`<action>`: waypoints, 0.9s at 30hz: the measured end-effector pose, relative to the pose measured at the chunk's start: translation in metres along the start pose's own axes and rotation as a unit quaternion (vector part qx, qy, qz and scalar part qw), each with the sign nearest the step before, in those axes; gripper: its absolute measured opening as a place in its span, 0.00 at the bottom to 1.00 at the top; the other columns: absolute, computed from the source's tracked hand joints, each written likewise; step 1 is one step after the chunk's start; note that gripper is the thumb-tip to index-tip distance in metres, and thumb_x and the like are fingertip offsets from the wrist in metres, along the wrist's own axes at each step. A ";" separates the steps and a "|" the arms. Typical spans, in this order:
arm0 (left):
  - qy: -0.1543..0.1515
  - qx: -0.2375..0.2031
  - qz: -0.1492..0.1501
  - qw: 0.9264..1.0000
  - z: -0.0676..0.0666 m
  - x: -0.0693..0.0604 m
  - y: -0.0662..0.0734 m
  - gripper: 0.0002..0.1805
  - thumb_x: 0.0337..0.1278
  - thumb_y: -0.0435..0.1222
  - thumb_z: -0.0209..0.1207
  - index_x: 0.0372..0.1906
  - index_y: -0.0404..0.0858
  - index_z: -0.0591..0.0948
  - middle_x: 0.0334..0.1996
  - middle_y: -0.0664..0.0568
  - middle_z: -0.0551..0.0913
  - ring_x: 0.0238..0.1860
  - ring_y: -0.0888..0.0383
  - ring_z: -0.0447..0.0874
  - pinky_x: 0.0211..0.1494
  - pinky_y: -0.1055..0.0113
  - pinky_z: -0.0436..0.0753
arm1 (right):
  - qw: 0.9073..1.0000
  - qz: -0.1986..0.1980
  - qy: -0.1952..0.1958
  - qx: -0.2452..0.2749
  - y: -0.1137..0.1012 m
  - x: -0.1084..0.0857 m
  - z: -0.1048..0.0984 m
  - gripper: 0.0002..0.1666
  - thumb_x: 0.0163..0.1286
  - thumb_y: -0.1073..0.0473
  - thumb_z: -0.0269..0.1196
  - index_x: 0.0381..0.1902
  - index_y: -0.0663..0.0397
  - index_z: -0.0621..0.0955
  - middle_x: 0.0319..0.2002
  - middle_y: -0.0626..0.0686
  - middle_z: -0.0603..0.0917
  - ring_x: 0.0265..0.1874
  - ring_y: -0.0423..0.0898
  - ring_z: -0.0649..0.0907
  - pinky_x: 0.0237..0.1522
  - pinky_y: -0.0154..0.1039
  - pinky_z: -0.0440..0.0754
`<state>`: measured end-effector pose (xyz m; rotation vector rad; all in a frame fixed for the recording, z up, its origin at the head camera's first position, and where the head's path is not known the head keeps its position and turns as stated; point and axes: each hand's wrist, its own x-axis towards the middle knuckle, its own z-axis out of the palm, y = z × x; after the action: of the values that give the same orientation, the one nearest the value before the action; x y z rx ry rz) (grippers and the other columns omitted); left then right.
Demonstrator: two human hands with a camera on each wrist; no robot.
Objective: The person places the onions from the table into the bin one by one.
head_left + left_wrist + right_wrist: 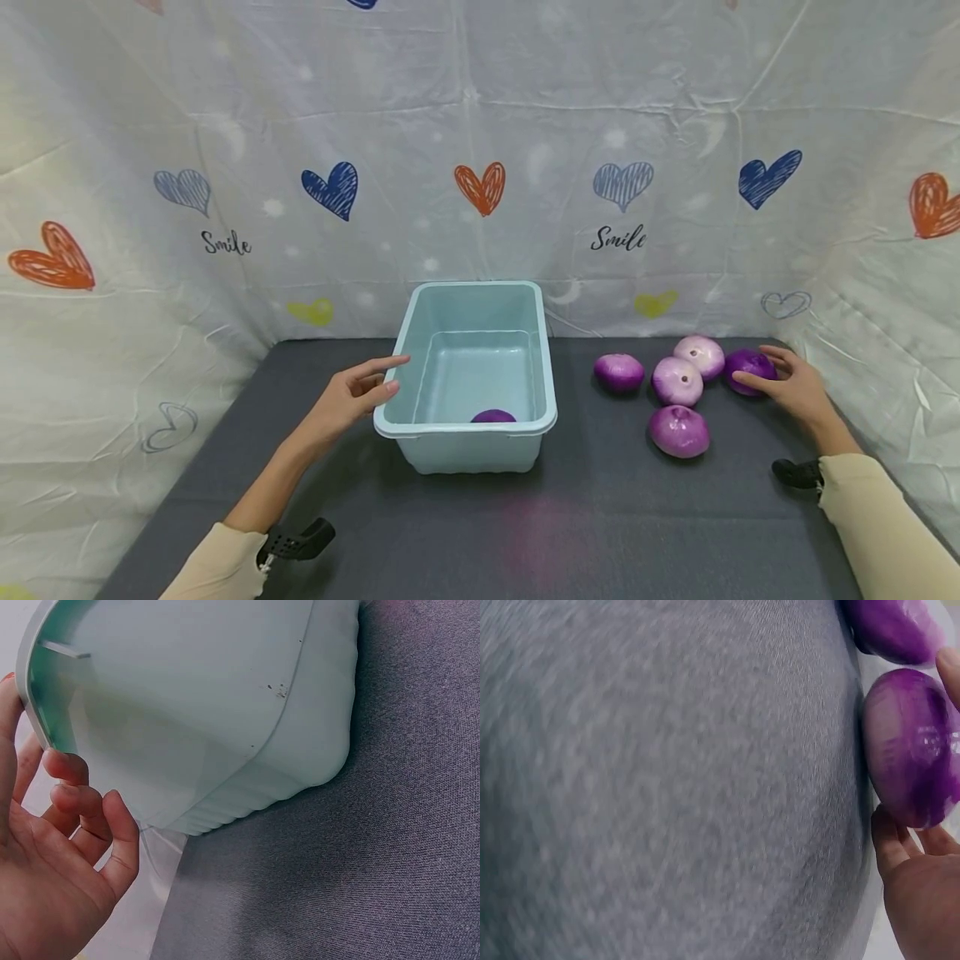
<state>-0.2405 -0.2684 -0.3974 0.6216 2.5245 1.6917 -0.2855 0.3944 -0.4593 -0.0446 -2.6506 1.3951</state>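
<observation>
My left hand [356, 398] is at the left rim of a pale blue plastic tub [468, 450]. Its index finger reaches over the rim, while the other fingers curl loosely at the outer wall, as the left wrist view shows. Inside the tub, a purple onion [492, 416] peeks above the front rim. At the right, my right hand [804, 390] holds a dark purple onion [750, 372] between thumb and fingers, low at the tabletop. That onion [907, 750] shows closely in the right wrist view, with another onion [896, 626] beyond it.
Left of the held onion lie two paler onions [677, 381] [699, 357], touching each other, a purple onion [679, 432] in front and another [618, 372] nearer the tub. Dark grey cloth [450, 533] covers the table. A heart-printed curtain [420, 167] hangs behind.
</observation>
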 end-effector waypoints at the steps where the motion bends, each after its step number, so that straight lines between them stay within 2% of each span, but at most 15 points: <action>1: 0.000 -0.001 -0.002 1.000 0.000 0.000 0.000 0.26 0.75 0.38 0.58 0.73 0.42 0.74 0.69 0.42 0.71 0.59 0.52 0.77 0.50 0.53 0.79 | 1.000 -0.002 0.003 -0.003 0.000 0.001 0.001 0.50 0.69 0.48 0.70 0.74 0.73 0.61 0.69 0.79 0.61 0.66 0.76 0.62 0.58 0.70 0.65; 11: -0.001 -0.003 -0.002 1.000 -0.001 0.000 -0.001 0.25 0.75 0.38 0.58 0.73 0.43 0.73 0.68 0.41 0.72 0.57 0.50 0.78 0.49 0.52 0.78 | 1.000 0.003 0.015 -0.006 0.000 0.004 0.004 0.47 0.70 0.48 0.70 0.72 0.74 0.63 0.66 0.81 0.62 0.64 0.76 0.63 0.56 0.68 0.66; 15: 0.000 -0.003 -0.003 1.000 0.000 0.000 -0.001 0.25 0.75 0.38 0.58 0.73 0.42 0.73 0.67 0.41 0.73 0.55 0.50 0.79 0.48 0.52 0.79 | 1.000 0.013 0.018 0.007 0.002 0.003 0.002 0.47 0.70 0.48 0.70 0.73 0.71 0.63 0.66 0.80 0.63 0.64 0.72 0.64 0.51 0.53 0.71; 19: 0.001 -0.006 -0.003 1.000 0.001 0.001 0.000 0.25 0.75 0.37 0.58 0.73 0.41 0.74 0.65 0.40 0.75 0.52 0.50 0.79 0.48 0.51 0.78 | 0.999 0.013 0.029 0.022 0.003 0.001 -0.001 0.47 0.69 0.49 0.70 0.73 0.71 0.64 0.66 0.80 0.65 0.64 0.70 0.65 0.44 0.35 0.69; 22: 0.001 -0.005 -0.002 1.000 0.000 0.001 0.000 0.25 0.75 0.37 0.58 0.73 0.41 0.74 0.67 0.41 0.74 0.56 0.50 0.78 0.49 0.52 0.78 | 0.999 0.002 0.043 0.030 0.003 -0.001 -0.005 0.45 0.69 0.50 0.71 0.72 0.72 0.65 0.65 0.79 0.67 0.62 0.70 0.66 0.41 0.27 0.68; 24: 0.001 -0.002 -0.001 1.000 0.000 0.001 -0.001 0.25 0.75 0.37 0.58 0.73 0.41 0.74 0.66 0.41 0.75 0.52 0.52 0.78 0.46 0.52 0.78 | 0.998 -0.006 0.050 0.028 0.003 -0.002 -0.008 0.44 0.69 0.51 0.71 0.71 0.72 0.67 0.64 0.78 0.69 0.60 0.67 0.69 0.39 0.24 0.68; 27: 0.004 0.001 0.000 1.000 -0.002 0.002 -0.002 0.25 0.74 0.37 0.59 0.72 0.42 0.74 0.58 0.41 0.80 0.43 0.55 0.77 0.41 0.53 0.76 | 0.998 -0.010 0.050 0.024 0.001 -0.002 -0.013 0.43 0.69 0.50 0.71 0.72 0.69 0.68 0.64 0.77 0.70 0.55 0.55 0.73 0.39 0.22 0.69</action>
<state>-0.2431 -0.2697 -0.3978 0.6163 2.5317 1.6945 -0.2814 0.4053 -0.4529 -0.0819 -2.5296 1.4100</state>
